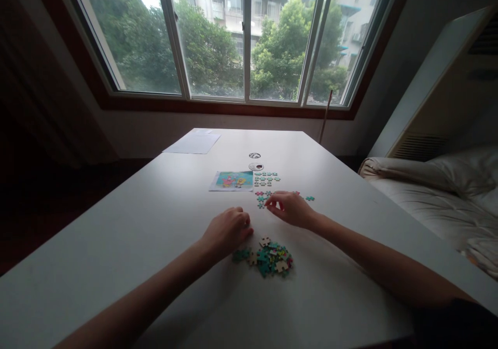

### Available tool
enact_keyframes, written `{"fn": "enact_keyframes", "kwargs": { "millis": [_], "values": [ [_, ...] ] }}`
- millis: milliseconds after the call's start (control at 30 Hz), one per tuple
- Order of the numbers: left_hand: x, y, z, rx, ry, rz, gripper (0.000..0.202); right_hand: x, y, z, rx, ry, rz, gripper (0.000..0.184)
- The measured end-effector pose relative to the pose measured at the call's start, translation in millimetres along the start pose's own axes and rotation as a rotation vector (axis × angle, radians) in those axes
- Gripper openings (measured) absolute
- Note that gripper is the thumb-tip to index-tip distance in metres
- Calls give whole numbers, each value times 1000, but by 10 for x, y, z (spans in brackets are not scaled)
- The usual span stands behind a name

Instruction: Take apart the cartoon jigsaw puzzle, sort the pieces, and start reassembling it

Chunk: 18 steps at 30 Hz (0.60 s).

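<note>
Loosely curled, my left hand (229,229) rests on the white table (155,235), just beyond and left of a heap of jigsaw puzzle pieces (274,258). Its palm side is hidden, so I cannot make out anything inside it. Farther out, my right hand (291,209) reaches in from the right, thumb and fingertips pinched at a small puzzle piece (261,205) at the near edge of the laid-out rows. Part of those rows is covered by this hand. The heap mixes teal, yellow and pink pieces with some showing plain tan backs.
A colourful cartoon picture sheet (233,181) lies left of neat rows of pieces (266,179). Beyond it are two round black-and-white items (256,167). Paper sheets (192,143) lie at the far left corner. A cushioned seat (420,193) stands right of the table.
</note>
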State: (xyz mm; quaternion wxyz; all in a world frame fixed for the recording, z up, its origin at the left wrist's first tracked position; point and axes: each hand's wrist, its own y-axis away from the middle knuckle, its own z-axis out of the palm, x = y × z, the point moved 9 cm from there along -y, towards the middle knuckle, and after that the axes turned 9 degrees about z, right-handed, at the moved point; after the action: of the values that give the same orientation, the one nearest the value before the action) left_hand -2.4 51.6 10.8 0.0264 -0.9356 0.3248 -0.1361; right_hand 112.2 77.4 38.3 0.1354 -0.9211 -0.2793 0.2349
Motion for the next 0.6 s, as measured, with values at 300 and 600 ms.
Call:
{"fn": "enact_keyframes", "kwargs": {
  "millis": [300,600],
  "values": [
    [0,-20,22,-39,161,33,13,-189,299,93,-21,-69,-41,12],
    [-22,-70,42,46,334,94,12,-194,340,65,14,-97,-25,12]
  ]
}}
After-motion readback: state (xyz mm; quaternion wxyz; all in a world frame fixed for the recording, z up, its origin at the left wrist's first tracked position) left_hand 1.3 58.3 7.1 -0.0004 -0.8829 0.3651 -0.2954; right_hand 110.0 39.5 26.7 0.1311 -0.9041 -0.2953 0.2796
